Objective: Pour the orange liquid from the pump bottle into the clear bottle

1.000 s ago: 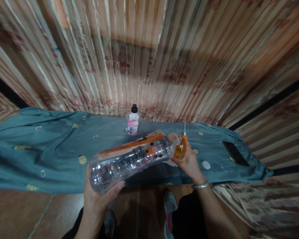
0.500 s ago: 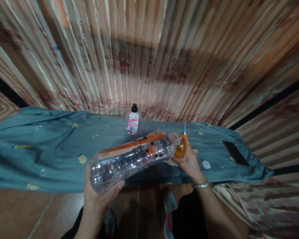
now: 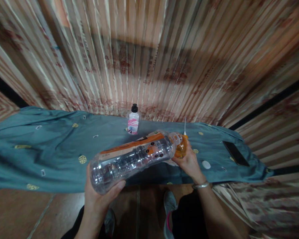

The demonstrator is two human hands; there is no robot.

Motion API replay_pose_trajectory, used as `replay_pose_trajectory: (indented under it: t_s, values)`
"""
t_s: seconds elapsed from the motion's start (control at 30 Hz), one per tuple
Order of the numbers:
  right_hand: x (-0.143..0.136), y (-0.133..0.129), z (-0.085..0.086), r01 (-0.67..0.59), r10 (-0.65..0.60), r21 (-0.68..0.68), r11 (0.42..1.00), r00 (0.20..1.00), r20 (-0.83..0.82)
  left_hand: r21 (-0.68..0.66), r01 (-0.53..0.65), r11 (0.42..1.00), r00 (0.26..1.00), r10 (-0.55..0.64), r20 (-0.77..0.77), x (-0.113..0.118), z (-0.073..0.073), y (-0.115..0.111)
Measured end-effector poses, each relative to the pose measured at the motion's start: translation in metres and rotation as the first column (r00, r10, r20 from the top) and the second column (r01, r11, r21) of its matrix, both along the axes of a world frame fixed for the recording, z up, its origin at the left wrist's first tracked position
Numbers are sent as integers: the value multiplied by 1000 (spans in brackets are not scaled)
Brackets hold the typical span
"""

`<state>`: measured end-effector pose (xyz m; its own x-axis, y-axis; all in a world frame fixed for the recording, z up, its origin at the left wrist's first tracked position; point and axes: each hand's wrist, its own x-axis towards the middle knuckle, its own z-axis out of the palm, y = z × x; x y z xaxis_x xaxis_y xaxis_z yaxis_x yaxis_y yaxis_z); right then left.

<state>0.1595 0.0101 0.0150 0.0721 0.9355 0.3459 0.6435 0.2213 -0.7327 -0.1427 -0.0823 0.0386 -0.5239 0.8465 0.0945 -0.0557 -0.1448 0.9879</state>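
Two bare hands are at work above a teal patterned cloth [image 3: 57,149]. Held tilted, a large clear plastic bottle with an orange-and-cream label [image 3: 132,159] has its base at 8 o'clock and its neck at 2 o'clock. The left hand [image 3: 98,192] curls around that base, thumb along the near side. The right hand [image 3: 189,162], a silver bracelet [image 3: 201,186] at its wrist, has its fingers wrapped around a small rounded amber container [image 3: 181,150] right by the large bottle's mouth; whether the two touch cannot be told. From the amber container, a thin pale tube [image 3: 185,125] rises toward 12 o'clock, a round white disc [image 3: 206,164] lies at 4 o'clock, and a black flat phone [image 3: 236,154] lies farther off at 3 o'clock. At 12 o'clock from the large bottle's middle, a small clear bottle with a black cap and pink-and-white label [image 3: 133,123] stands upright on the cloth.
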Motion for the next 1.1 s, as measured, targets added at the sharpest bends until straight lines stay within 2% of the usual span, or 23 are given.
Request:
replay_pose_trajectory:
  t_s: [0.63,1.1]
  values:
    - [1,1,-1,2,-2,26,1000,1000,16,-22,43,999,994,-41,105,2,9,-3]
    - [2,-1,-1,-1,1,21,1000,1000,9,17,52,998,995,-54,86,0,1,0]
